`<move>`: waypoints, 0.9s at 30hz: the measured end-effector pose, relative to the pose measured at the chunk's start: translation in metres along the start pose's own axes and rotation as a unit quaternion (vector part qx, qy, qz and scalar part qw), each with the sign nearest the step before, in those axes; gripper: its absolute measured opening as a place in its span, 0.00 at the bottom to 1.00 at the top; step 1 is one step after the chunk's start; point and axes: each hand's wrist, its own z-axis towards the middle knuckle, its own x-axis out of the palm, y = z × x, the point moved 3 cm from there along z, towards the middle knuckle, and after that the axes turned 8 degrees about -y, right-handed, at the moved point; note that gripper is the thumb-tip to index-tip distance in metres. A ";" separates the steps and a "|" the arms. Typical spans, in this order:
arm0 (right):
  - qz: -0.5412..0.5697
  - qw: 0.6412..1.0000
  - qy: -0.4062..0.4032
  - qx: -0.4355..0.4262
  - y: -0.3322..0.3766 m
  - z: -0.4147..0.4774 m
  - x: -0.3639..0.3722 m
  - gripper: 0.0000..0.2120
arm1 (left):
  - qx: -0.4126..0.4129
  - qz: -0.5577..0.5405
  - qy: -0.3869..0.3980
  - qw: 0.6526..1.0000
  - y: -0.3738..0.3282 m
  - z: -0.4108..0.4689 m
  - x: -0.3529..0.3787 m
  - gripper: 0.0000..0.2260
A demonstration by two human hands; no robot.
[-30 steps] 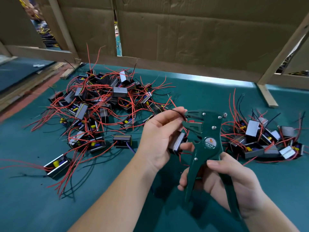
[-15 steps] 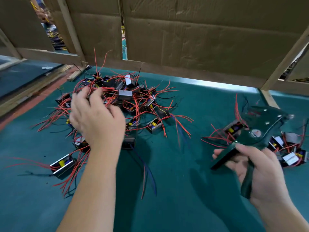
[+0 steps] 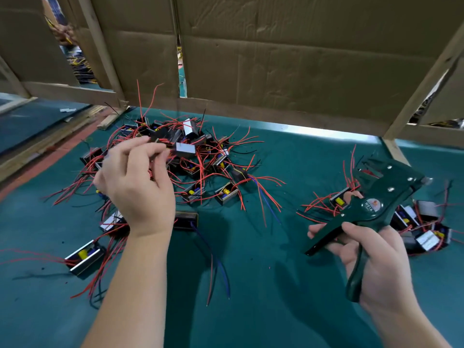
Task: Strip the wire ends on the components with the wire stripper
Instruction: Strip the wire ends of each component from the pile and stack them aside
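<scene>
The left hand (image 3: pixel 135 182) is over the big pile of components (image 3: pixel 200 167) in the upper left of the frame. Its thumb and fingertips are drawn together in a pinch on what looks like a dark component (image 3: pixel 160 143) trailing red wires, at the top of the heap. 0.5 s ago that hand lay spread and flat over the same pile, so the reach has turned into a pick. Whether the piece is already clear of its neighbours cannot be told.

The right hand (image 3: pixel 376 267) is wrapped round the green wire stripper (image 3: pixel 376 204) at the right of the frame, its handles sprung apart and its head tilted up towards the smaller pile (image 3: pixel 421 222). It sits slightly lower than 0.5 s ago, otherwise much the same.

1 s ago both hands met at the centre of the green surface (image 3: pixel 263 285), with a component held at the stripper's head. That one is out of the hands now. My reading is that 1 cycle has closed and the next has begun, and that many pieces in the left pile are still to do.
</scene>
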 end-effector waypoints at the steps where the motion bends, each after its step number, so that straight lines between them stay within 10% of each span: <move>1: 0.003 1.000 0.003 -0.002 0.001 0.000 0.001 0.13 | 0.036 -0.041 -0.045 0.998 -0.009 0.000 -0.003 0.06; 4: 0.029 0.999 0.017 0.010 0.002 0.000 0.001 0.13 | 0.082 -0.171 -0.014 0.982 -0.035 -0.007 -0.002 0.07; 7: 0.057 0.996 0.049 0.045 0.001 -0.002 0.006 0.25 | -0.095 -0.277 0.167 0.941 -0.053 -0.025 0.013 0.04; 11: 0.139 0.975 0.134 0.111 0.004 -0.007 0.016 0.33 | -0.413 -0.365 0.352 0.757 -0.068 -0.055 0.027 0.07; 20: 0.182 0.949 0.183 0.180 0.015 -0.009 0.023 0.34 | -0.385 -0.383 0.474 0.693 -0.065 -0.067 0.031 0.06; 27: 0.247 0.926 0.214 0.190 0.021 -0.012 0.025 0.26 | -0.315 -0.351 0.508 0.721 -0.071 -0.073 0.030 0.04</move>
